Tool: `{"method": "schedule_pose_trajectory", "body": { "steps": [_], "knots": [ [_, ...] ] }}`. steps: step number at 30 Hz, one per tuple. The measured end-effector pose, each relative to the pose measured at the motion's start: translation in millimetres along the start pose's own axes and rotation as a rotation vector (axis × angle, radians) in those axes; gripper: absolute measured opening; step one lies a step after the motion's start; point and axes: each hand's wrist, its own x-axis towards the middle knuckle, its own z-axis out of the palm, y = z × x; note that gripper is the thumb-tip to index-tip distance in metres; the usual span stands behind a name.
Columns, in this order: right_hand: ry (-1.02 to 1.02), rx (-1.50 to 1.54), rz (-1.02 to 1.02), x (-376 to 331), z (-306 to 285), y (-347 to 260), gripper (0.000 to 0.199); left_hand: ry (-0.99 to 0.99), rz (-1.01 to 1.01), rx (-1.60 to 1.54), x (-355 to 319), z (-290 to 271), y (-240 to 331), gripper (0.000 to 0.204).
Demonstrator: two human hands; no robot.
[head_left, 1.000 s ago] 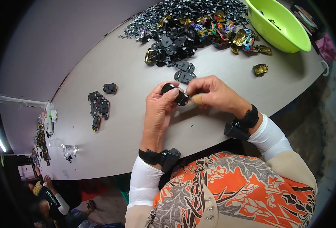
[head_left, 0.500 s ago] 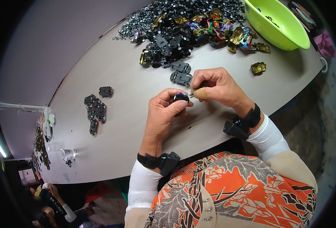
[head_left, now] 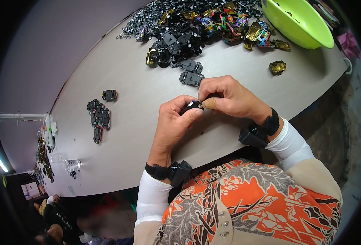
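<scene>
A small dark toy car (head_left: 192, 106) is gripped between the thumb and fingers of my left hand (head_left: 176, 114), with part of it hidden by them. My right hand (head_left: 229, 98), a tan bandage around its thumb, pinches a small metallic part (head_left: 200, 105) against the car's end. What kind of part it is cannot be made out. Just beyond my fingers, two grey toy car chassis (head_left: 191, 79) lie on the table, beside a large heap of dark chassis (head_left: 178, 45).
Small wheels (head_left: 141, 22) are heaped at the back, near colourful and gold car shells (head_left: 233, 28). A green basin (head_left: 301, 24) stands far right, with a gold shell (head_left: 277, 67) in front. Several cars (head_left: 100, 116) lie left, beyond a clear cup (head_left: 71, 165). Another person (head_left: 60, 220) sits lower left.
My right hand has moved left to meet my left hand, bringing the small part against the car. The car has been tilted in my left hand.
</scene>
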Motion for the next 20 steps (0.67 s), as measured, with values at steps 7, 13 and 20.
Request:
{"method": "schedule_pose_trajectory", "body": {
  "steps": [7,13,20],
  "knots": [
    [0.007,-0.214,-0.01,-0.1,11.1,8.2,0.008,0.047,0.112,0.217,-0.8,0.5,-6.1,0.009],
    [-0.044,-0.057,0.052,-0.1,9.3,7.4,0.016,0.115,0.189,0.377,-0.4,-15.9,-3.6,0.014],
    [0.334,-0.441,-0.084,-44.4,-66.6,2.9,0.02,0.754,0.28,0.864,-14.3,-163.7,-17.2,0.024]
  ]
}}
